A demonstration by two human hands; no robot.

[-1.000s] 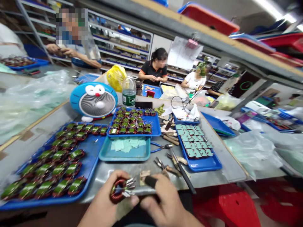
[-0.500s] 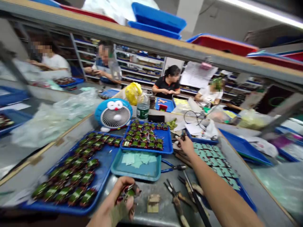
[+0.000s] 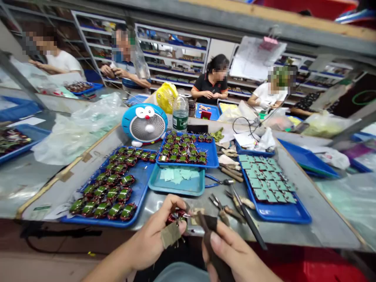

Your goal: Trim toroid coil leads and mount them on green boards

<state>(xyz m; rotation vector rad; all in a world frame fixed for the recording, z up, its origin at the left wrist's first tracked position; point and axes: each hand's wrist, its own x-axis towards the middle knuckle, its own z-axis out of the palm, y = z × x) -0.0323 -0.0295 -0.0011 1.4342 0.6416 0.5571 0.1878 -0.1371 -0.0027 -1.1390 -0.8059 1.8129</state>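
Observation:
My left hand (image 3: 155, 237) is closed round a small red wound coil (image 3: 176, 216) with wire leads, held just in front of the bench edge; a strip of tape wraps its thumb. My right hand (image 3: 232, 254) grips a dark-handled tool (image 3: 210, 239), its tip pointing up at the coil. Just behind them lie pliers and cutters (image 3: 232, 203) on the grey bench (image 3: 317, 219).
A big blue tray (image 3: 141, 184) of green-taped coils sits left, a second blue tray (image 3: 211, 154) of coils and a teal tray (image 3: 176, 187) behind, a tray (image 3: 282, 211) of green squares right. A blue cartoon fan (image 3: 145, 125), water bottle (image 3: 180, 113) and several seated people lie beyond.
My right hand has come back from the far pile of tools and now holds a dark-handled tool at the coil. The view has tilted down slightly.

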